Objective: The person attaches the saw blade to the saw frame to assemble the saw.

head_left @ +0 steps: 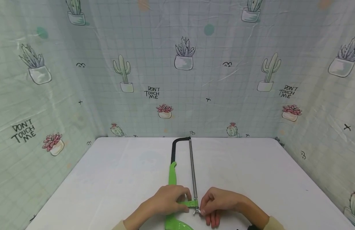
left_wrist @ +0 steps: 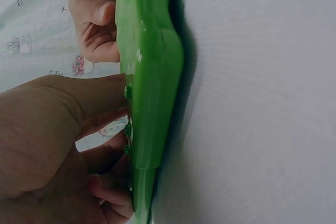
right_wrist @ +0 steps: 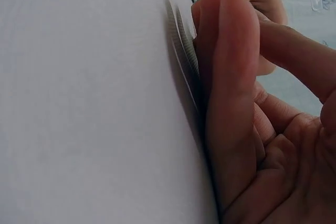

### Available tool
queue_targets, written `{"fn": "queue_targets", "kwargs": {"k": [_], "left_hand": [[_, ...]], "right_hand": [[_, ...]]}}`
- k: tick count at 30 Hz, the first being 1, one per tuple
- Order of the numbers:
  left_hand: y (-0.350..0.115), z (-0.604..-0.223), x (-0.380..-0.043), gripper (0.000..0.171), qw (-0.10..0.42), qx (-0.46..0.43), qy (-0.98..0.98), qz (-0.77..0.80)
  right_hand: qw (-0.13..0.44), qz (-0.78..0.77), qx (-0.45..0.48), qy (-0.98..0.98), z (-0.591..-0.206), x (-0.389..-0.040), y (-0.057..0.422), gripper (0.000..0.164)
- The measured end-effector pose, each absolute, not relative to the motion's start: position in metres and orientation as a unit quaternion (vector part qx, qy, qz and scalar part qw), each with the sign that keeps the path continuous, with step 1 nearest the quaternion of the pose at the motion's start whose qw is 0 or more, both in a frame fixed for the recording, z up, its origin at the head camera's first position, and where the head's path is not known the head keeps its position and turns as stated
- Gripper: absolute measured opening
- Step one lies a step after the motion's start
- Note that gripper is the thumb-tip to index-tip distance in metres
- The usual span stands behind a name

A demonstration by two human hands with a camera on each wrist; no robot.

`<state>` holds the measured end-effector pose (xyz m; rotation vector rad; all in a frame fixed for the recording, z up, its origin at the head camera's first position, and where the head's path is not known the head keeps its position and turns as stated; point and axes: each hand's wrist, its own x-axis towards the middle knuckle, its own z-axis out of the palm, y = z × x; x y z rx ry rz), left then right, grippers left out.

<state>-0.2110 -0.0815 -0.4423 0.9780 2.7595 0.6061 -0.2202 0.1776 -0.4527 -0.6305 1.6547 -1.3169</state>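
A hacksaw with a green handle (head_left: 172, 175), black front bow (head_left: 173, 151) and grey blade (head_left: 193, 169) lies on the white table, its far end pointing away from me. My left hand (head_left: 169, 199) grips it near the short green arm (head_left: 190, 203) at the blade's near end. In the left wrist view that hand's thumb and fingers are against the green body (left_wrist: 152, 77). A small metal wing nut (head_left: 196, 211) sits beyond that arm. My right hand (head_left: 219, 201) pinches at it with thumb and forefinger, the other fingers resting low by the table.
The white table (head_left: 246, 169) extends around the saw on both sides and behind it. A cactus-print sheet (head_left: 194, 80) hangs behind the table and along both sides. A small dark object (head_left: 252, 227) shows at the bottom edge, by the right sleeve (head_left: 272, 223).
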Motion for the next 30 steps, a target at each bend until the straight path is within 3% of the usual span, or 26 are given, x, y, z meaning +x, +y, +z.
{"fn": "queue_targets", "kwargs": {"k": [20,30], "left_hand": [[-0.0830,-0.4431,-0.2125,0.026,0.075,0.325,0.921,0.203],[-0.0813,-0.4431,-0.2119,0.027,0.079,0.322,0.922,0.200]], "right_hand": [[0.457,-0.544,-0.264,0.652,-0.4601,-0.2217,0.1747,0.028],[0.455,-0.540,-0.268,0.656,-0.4574,-0.2213,0.1758,0.025]]}}
